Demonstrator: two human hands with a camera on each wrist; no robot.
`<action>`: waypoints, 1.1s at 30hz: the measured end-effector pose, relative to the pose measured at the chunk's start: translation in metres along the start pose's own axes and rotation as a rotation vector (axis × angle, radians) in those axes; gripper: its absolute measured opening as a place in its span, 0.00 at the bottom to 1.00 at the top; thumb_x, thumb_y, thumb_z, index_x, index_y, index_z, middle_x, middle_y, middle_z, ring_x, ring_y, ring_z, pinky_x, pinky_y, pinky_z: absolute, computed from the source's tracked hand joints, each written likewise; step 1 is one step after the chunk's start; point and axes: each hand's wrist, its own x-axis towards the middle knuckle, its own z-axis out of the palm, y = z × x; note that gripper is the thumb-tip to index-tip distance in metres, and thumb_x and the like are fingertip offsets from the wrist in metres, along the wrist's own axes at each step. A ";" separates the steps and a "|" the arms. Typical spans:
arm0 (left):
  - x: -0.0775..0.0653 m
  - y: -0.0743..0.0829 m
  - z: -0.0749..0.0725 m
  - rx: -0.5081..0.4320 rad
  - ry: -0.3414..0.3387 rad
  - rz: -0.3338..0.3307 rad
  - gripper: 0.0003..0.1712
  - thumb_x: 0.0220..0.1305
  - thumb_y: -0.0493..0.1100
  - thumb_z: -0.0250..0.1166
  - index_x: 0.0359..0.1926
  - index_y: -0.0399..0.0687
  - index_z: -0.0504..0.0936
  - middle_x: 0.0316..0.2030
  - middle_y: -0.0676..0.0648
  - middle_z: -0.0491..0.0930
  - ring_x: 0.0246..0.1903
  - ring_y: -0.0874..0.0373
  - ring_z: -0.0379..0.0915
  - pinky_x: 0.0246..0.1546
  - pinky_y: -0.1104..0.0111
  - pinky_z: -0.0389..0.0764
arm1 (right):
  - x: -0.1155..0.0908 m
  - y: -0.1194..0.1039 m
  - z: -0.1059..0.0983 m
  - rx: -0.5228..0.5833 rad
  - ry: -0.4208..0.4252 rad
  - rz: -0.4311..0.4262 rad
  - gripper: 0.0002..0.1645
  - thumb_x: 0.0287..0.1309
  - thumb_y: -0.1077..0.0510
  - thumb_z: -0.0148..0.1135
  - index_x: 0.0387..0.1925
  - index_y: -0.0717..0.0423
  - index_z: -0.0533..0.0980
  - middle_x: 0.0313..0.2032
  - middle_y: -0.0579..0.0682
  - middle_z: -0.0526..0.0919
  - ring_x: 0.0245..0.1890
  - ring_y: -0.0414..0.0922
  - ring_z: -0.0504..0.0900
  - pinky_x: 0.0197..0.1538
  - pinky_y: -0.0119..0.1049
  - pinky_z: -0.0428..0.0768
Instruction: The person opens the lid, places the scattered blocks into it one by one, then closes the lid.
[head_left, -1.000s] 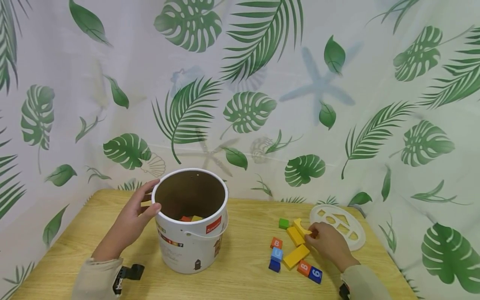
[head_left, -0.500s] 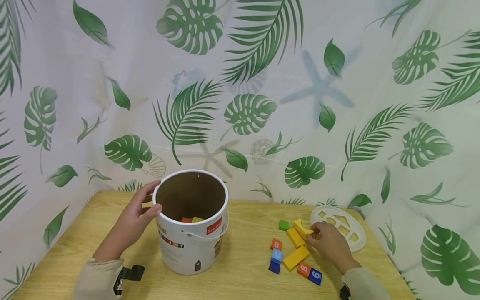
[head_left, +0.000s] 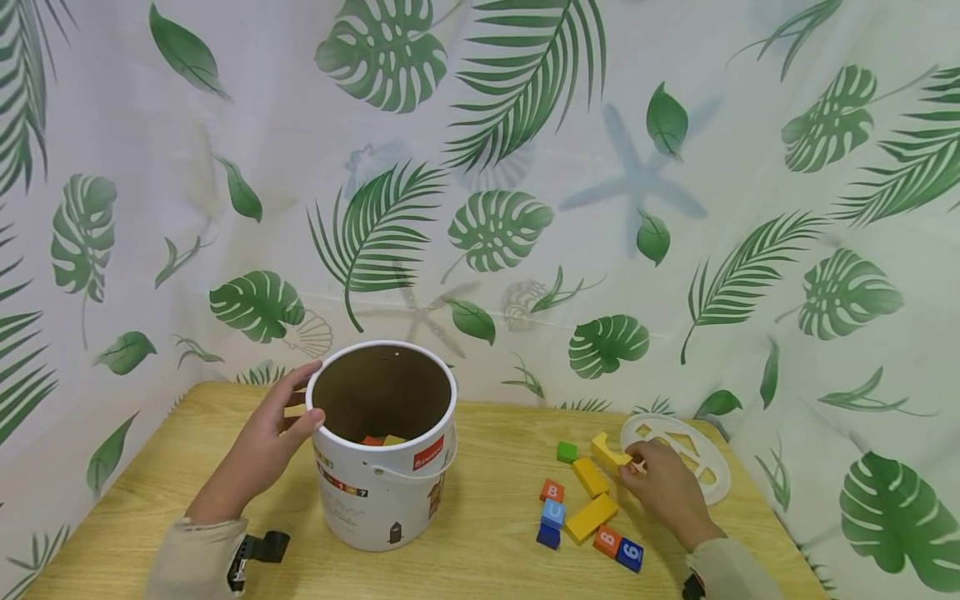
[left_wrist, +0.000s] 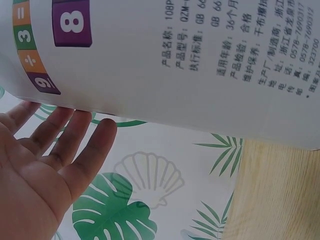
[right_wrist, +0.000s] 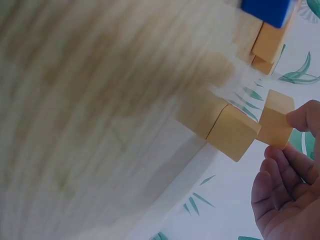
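Note:
In the head view, my left hand (head_left: 268,433) lies against the outside of a white bucket (head_left: 375,500), thumb by its rim. Fairly straight fingers touch the bucket wall (left_wrist: 135,85) in the left wrist view. A few red and yellow blocks (head_left: 382,439) show inside the bucket. On the right, my right hand (head_left: 663,487) pinches the end of a yellow arch block (head_left: 604,448) between thumb and forefinger; the thumb (right_wrist: 302,116) is seen in the right wrist view. Two yellow rectangular blocks (head_left: 591,478) lie close by.
Near the right hand lie a green block (head_left: 566,452), a red B block (head_left: 552,490), a light blue U block (head_left: 553,513), a dark blue block (head_left: 548,536), another red B block (head_left: 607,541) and a blue 6 block (head_left: 630,553). A white oval lid with cutouts (head_left: 717,471) lies behind it.
My right hand has shifted slightly to the right, drawing the arch block a little away from the yellow block beside it. The left hand and bucket keep their places.

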 end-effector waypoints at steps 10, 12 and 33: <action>0.000 0.000 -0.001 -0.001 0.003 -0.002 0.37 0.77 0.45 0.59 0.80 0.51 0.56 0.72 0.38 0.64 0.66 0.38 0.66 0.58 0.40 0.73 | 0.001 0.001 -0.001 0.012 0.058 -0.018 0.16 0.60 0.55 0.67 0.47 0.59 0.83 0.41 0.54 0.83 0.39 0.52 0.81 0.40 0.49 0.81; 0.000 0.000 -0.001 -0.006 0.003 0.000 0.37 0.76 0.44 0.59 0.80 0.51 0.56 0.72 0.38 0.64 0.66 0.38 0.66 0.58 0.40 0.73 | 0.001 0.001 0.000 0.009 0.064 -0.018 0.16 0.60 0.55 0.67 0.47 0.59 0.83 0.41 0.54 0.83 0.40 0.52 0.81 0.40 0.49 0.81; 0.001 -0.001 0.000 -0.003 0.004 0.018 0.37 0.75 0.41 0.59 0.80 0.50 0.57 0.71 0.38 0.65 0.65 0.39 0.67 0.57 0.44 0.75 | 0.002 -0.005 -0.005 0.019 0.224 -0.080 0.15 0.61 0.59 0.69 0.49 0.61 0.82 0.42 0.57 0.83 0.42 0.55 0.81 0.48 0.56 0.80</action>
